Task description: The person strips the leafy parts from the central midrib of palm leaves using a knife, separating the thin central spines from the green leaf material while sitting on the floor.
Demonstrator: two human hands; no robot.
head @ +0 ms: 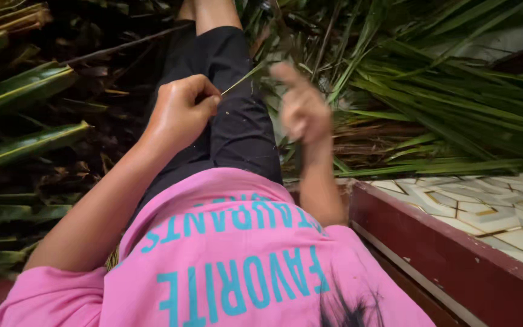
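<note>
Leaf strip point(243, 79) — pinched in left hand point(180, 112); right hand point(301, 109) blurred, raised alongside.

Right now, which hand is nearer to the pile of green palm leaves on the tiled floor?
Right. The right hand is raised, blurred, just beside the pile of green palm leaves. The left hand is farther away, over the lap, pinching a thin leaf strip.

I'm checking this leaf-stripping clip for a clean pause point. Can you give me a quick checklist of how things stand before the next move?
1. Left hand closed on the thin leaf strip: ok.
2. Right hand gripping the strip: cannot tell, blurred.
3. Strip free of the black shorts: ok, raised above them.
4. Strip whole along its length: cannot tell, too thin.
5. Green palm fronds piled to the right: ok.
</note>
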